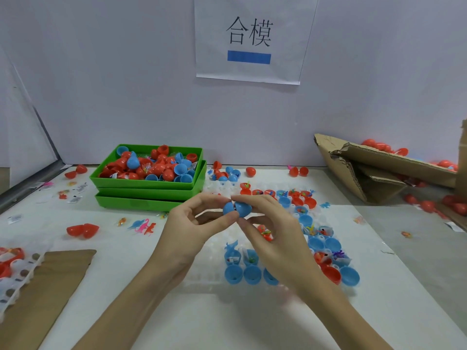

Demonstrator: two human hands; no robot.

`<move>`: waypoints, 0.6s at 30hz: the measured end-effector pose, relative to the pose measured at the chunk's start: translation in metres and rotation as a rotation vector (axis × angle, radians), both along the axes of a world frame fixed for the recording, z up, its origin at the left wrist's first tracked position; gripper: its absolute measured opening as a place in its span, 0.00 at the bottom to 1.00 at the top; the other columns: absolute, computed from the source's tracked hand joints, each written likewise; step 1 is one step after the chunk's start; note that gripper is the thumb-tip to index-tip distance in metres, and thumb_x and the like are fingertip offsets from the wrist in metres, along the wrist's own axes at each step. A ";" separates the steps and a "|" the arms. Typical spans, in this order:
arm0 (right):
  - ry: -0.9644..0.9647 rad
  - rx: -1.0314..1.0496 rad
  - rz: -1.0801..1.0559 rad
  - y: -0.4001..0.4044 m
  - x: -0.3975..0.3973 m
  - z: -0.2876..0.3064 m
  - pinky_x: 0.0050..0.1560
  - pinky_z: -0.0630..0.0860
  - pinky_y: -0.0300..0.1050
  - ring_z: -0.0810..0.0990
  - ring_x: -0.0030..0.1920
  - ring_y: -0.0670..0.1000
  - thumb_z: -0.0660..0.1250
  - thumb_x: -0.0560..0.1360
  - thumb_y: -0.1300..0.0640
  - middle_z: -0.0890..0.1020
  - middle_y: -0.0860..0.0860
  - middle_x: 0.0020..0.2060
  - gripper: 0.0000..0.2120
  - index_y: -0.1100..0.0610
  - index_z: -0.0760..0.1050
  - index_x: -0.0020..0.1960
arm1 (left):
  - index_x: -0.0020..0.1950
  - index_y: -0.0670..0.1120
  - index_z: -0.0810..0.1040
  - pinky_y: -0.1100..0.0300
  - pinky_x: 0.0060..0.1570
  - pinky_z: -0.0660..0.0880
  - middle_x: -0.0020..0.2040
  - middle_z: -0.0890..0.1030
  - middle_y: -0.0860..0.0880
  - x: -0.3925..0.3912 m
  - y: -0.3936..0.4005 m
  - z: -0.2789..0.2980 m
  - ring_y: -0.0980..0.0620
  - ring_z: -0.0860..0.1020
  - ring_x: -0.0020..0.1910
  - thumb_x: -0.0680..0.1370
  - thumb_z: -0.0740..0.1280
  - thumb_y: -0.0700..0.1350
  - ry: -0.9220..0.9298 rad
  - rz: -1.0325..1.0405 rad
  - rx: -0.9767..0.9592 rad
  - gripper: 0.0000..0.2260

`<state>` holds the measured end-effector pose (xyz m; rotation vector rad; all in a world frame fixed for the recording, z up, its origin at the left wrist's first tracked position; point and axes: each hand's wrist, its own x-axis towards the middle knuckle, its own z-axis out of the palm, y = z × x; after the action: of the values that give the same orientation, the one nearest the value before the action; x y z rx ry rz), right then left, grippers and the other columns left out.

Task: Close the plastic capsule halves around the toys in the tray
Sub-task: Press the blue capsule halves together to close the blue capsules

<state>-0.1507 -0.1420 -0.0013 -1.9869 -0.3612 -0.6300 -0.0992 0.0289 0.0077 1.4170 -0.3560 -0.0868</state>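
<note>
Both forearms enter from the bottom edge and meet above the clear tray (219,248). Left hand (194,223) pinches the left half of a blue capsule (237,207) between thumb and forefinger; right hand (273,223) pinches the right half likewise, other fingers loosely curled. Capsule is held clear of the tray, above its middle rows, not touching it.

Orientation: long axis lies roughly level and runs left to right, the two domes pointing outward toward each palm. A dark seam shows between the halves, so closure appears incomplete, though the contents cannot be made out at this size.

Handling, by judgement: thin moulded plastic, very light, smooth and somewhat slippery, rigid at the dome but likely to flex at the rim. Best hold is on each dome, pressing straight along the axis; skewed pressure risks the rims riding over one another.

Open blue halves (252,274) with toys sit in the tray's near rows.
</note>
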 end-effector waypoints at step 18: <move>-0.070 0.089 -0.013 0.002 -0.003 0.007 0.55 0.82 0.41 0.83 0.56 0.50 0.72 0.75 0.57 0.83 0.49 0.55 0.14 0.51 0.81 0.60 | 0.50 0.53 0.87 0.65 0.48 0.81 0.52 0.88 0.47 -0.001 0.007 0.006 0.49 0.87 0.53 0.65 0.81 0.50 -0.060 -0.082 -0.010 0.14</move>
<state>-0.1535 -0.1404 0.0061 -1.8871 -0.3570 -0.7132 -0.0997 0.0358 0.0141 1.3974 -0.4633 -0.1094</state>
